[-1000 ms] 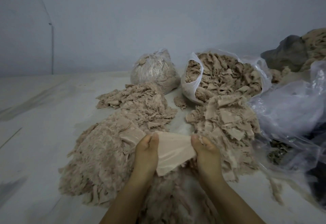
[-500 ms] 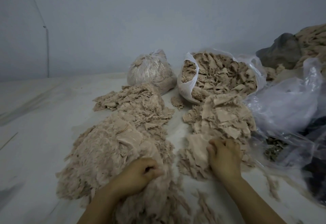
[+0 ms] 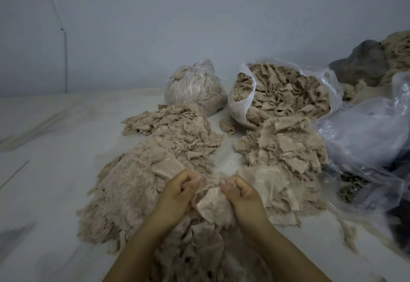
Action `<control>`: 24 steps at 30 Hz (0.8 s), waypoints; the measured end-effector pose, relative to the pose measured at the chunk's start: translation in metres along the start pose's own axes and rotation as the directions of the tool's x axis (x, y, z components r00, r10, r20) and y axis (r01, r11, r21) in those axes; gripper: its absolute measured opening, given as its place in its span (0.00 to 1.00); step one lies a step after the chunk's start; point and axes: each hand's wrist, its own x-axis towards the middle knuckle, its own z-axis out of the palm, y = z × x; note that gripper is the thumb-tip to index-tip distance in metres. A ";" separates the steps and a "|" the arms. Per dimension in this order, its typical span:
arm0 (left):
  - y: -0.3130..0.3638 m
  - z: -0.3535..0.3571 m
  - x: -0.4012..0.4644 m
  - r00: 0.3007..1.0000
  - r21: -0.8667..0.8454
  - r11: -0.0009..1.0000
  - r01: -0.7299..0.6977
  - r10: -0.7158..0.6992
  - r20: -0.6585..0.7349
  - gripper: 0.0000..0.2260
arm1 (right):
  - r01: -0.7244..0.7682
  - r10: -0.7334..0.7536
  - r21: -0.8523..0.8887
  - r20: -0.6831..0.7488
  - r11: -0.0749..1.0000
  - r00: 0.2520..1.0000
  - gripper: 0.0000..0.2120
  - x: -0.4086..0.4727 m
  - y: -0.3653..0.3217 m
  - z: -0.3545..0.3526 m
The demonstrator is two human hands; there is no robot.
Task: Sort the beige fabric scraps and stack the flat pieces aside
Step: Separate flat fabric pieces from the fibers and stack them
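A big heap of fluffy beige fabric scraps spreads over the pale surface at centre left. To the right lies a stack of flat beige pieces. Between them my left hand and my right hand both pinch a crumpled beige scrap with curled fingers, thumbs facing each other. The scrap hangs below the thumbs, over the heap's near edge.
An open white plastic bag full of scraps stands behind the flat stack. A tied clear bag sits to its left. Loose clear plastic sheeting and dark bundles fill the right side. A grey wall rises behind.
A second ago both hands held a flat piece; half a second ago the right hand laid it on the flat stack while the left dug into the heap. Now both hands grip a new scrap.
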 end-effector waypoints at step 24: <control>-0.009 0.021 0.008 0.914 -0.450 0.838 0.309 -0.393 -0.104 0.11 | -0.180 0.204 -0.130 0.210 0.975 0.956 0.23 -0.007 0.006 0.000</control>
